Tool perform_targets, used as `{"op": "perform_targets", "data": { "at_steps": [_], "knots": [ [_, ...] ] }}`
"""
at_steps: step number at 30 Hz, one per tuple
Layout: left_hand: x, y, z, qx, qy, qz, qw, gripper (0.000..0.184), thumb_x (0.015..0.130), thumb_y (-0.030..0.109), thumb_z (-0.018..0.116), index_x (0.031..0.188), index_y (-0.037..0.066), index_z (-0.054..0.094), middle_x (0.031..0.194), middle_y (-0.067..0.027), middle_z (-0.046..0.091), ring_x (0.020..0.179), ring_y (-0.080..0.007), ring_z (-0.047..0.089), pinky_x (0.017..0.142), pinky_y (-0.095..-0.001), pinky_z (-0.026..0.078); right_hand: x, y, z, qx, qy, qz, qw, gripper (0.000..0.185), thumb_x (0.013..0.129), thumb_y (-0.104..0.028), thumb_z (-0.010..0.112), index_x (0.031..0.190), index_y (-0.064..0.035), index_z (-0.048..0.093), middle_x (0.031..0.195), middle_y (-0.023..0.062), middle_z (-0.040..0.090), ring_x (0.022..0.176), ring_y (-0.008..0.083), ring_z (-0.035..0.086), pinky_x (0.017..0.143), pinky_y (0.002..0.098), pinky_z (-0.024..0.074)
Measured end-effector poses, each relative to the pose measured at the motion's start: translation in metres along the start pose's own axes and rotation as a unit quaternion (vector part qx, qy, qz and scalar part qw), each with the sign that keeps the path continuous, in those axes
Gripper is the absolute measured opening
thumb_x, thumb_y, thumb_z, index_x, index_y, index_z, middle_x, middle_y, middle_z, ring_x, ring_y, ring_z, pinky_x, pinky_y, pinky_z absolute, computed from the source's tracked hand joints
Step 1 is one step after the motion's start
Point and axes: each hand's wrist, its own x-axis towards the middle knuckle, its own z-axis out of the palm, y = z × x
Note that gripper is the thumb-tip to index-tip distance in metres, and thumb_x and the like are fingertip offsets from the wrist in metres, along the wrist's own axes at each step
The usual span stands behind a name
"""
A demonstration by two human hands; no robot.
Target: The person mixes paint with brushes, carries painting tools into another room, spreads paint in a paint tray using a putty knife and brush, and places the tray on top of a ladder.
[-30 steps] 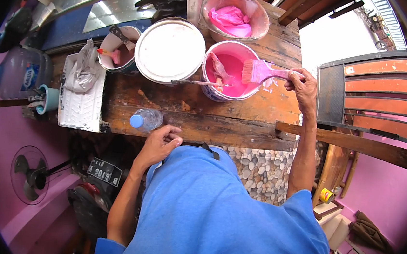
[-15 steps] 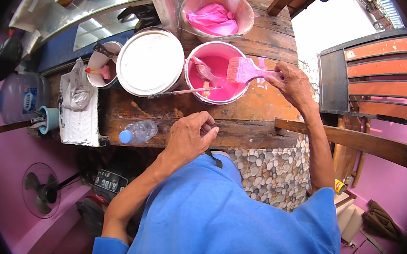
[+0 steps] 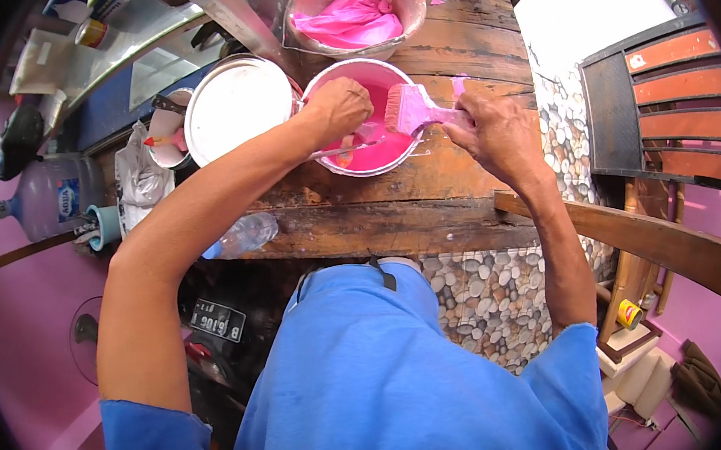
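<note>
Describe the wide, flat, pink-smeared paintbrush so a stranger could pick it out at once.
Start at the brown wooden plank table; find the round, white-rimmed bucket of bright pink paint. At the bucket's right rim, the bare right hand grips the paintbrush by its handle. Its broad block of pinkish bristles sets it apart from the round white lid.

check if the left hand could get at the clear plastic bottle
Probably yes: the clear plastic bottle lies with its body uncovered on the wooden table, though the left hand must draw back from the paint bucket.
</note>
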Motion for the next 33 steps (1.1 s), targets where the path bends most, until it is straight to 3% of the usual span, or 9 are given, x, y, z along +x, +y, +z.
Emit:
{"op": "perform_targets", "data": {
  "at_steps": [4, 8, 11, 14, 16, 22, 23, 26, 33],
  "knots": [
    [0.015, 0.010, -0.001, 0.011, -0.094, 0.011, 0.995, 0.013, 0.075, 0.019, 0.065, 0.079, 0.009, 0.072, 0.083, -0.0051, 0.069, 0.082, -0.0188, 0.067, 0.070, -0.0296, 0.053, -0.009, 0.007, 0.001, 0.062, 0.013, 0.019, 0.998, 0.030, 0.080, -0.024, 0.068, 0.098, -0.0008, 0.063, 0.072, 0.0153, 0.063, 0.068, 0.0288, 0.061, 0.064, 0.0394, 0.0476],
    [0.023, 0.010, 0.013, -0.011, -0.096, 0.012, 0.995, 0.016, 0.068, 0.023, 0.071, 0.072, 0.007, 0.069, 0.075, -0.0090, 0.066, 0.074, -0.0220, 0.066, 0.066, -0.0327, 0.052, -0.015, 0.011, 0.003, 0.071, 0.039, 0.020, 0.997, 0.030, 0.080, -0.022, 0.068, 0.099, 0.0001, 0.062, 0.073, 0.0161, 0.062, 0.066, 0.0290, 0.060, 0.064, 0.0391, 0.0474],
    [0.022, 0.011, 0.021, -0.009, -0.098, 0.015, 0.995, 0.016, 0.067, 0.022, 0.071, 0.070, 0.007, 0.069, 0.076, -0.0096, 0.066, 0.075, -0.0229, 0.066, 0.067, -0.0330, 0.051, -0.017, 0.009, 0.001, 0.085, -0.009, 0.054, 0.995, 0.030, 0.082, -0.028, 0.063, 0.092, 0.0006, 0.062, 0.083, 0.0185, 0.063, 0.084, 0.0352, 0.062, 0.075, 0.0454, 0.0486],
    [0.015, 0.010, 0.015, 0.004, -0.065, 0.032, 0.997, 0.012, 0.074, 0.017, 0.064, 0.077, 0.008, 0.071, 0.081, -0.0070, 0.068, 0.078, -0.0207, 0.066, 0.067, -0.0319, 0.052, -0.018, 0.009, 0.001, 0.089, -0.004, 0.055, 0.994, 0.029, 0.081, -0.028, 0.063, 0.088, 0.0003, 0.061, 0.083, 0.0186, 0.062, 0.083, 0.0354, 0.062, 0.074, 0.0457, 0.0482],
    [0.006, 0.007, 0.009, -0.018, 0.043, 0.026, 0.999, 0.011, 0.076, 0.013, 0.061, 0.076, 0.007, 0.069, 0.080, -0.0086, 0.067, 0.078, -0.0214, 0.066, 0.067, -0.0320, 0.052, -0.018, 0.011, 0.003, 0.097, 0.017, 0.042, 0.994, 0.029, 0.081, -0.028, 0.064, 0.087, 0.0003, 0.060, 0.081, 0.0190, 0.062, 0.082, 0.0357, 0.062, 0.074, 0.0456, 0.0482],
    [-0.031, 0.003, -0.043, -0.047, -0.045, -0.077, 0.995, 0.011, 0.074, 0.009, 0.059, 0.079, 0.003, 0.067, 0.084, -0.0119, 0.061, 0.081, -0.0247, 0.061, 0.078, -0.0345, 0.048, -0.017, 0.014, 0.005, 0.116, 0.007, 0.063, 0.991, 0.030, 0.080, -0.029, 0.064, 0.088, 0.0001, 0.061, 0.078, 0.0190, 0.063, 0.081, 0.0351, 0.063, 0.074, 0.0456, 0.0484],
    [-0.037, 0.000, -0.030, -0.052, 0.011, -0.069, 0.996, 0.011, 0.073, 0.008, 0.058, 0.077, 0.002, 0.067, 0.081, -0.0133, 0.061, 0.081, -0.0249, 0.061, 0.078, -0.0353, 0.049, -0.018, 0.014, 0.005, 0.117, 0.008, 0.064, 0.991, 0.030, 0.080, -0.029, 0.064, 0.088, 0.0001, 0.061, 0.078, 0.0190, 0.063, 0.081, 0.0351, 0.063, 0.074, 0.0456, 0.0484],
    [-0.047, -0.001, -0.030, -0.030, 0.013, -0.072, 0.997, 0.012, 0.079, 0.008, 0.056, 0.075, 0.004, 0.067, 0.077, -0.0119, 0.063, 0.080, -0.0229, 0.063, 0.072, -0.0344, 0.051, -0.020, 0.014, 0.006, 0.117, 0.011, 0.072, 0.990, 0.030, 0.080, -0.029, 0.063, 0.088, 0.0002, 0.062, 0.079, 0.0190, 0.063, 0.082, 0.0352, 0.063, 0.075, 0.0457, 0.0485],
    [-0.048, 0.000, -0.035, -0.040, -0.010, -0.118, 0.992, 0.011, 0.077, 0.010, 0.058, 0.076, 0.003, 0.067, 0.078, -0.0132, 0.064, 0.080, -0.0248, 0.063, 0.075, -0.0359, 0.050, -0.024, 0.015, 0.009, 0.116, 0.029, 0.067, 0.991, 0.032, 0.081, -0.030, 0.061, 0.090, 0.0005, 0.061, 0.080, 0.0198, 0.063, 0.083, 0.0359, 0.063, 0.076, 0.0460, 0.0484]
  ]
}}
